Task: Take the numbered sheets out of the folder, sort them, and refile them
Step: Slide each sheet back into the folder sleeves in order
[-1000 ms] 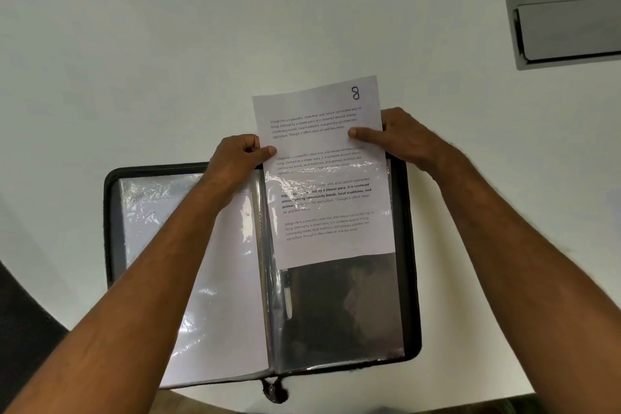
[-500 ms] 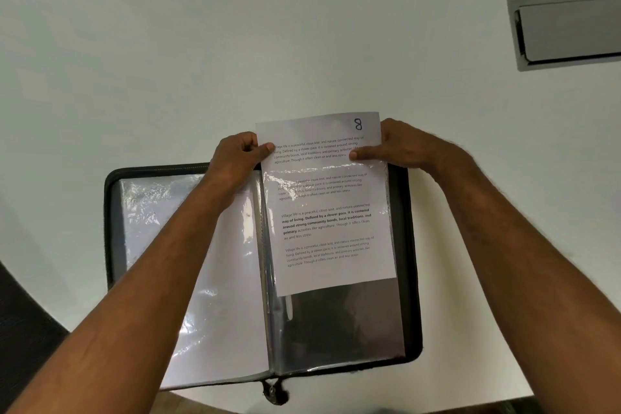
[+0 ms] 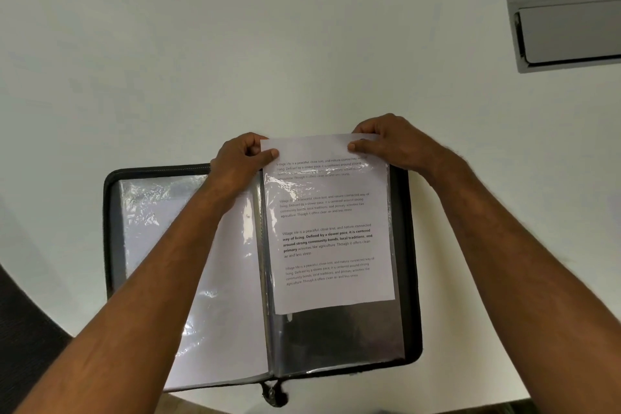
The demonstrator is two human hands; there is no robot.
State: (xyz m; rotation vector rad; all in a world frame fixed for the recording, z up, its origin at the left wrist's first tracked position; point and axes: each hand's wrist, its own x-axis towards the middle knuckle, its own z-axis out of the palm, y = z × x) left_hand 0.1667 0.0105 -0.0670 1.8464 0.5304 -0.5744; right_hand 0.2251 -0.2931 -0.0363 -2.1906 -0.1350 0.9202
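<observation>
Your left hand [image 3: 240,161] and right hand [image 3: 389,141] each pinch a top corner of the thin printed sheet [image 3: 332,225]. It sits partway inside a glossy, crinkled clear sleeve [image 3: 339,339] of the black zip folder [image 3: 411,262], flat on the matte white table [image 3: 235,44].

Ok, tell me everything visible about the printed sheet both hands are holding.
The printed sheet is white paper with four text blocks, one partly bold. It sits upright, mostly inside the clear sleeve on the folder's right side, top edge protruding. The left hand and right hand pinch its top corners.
</observation>
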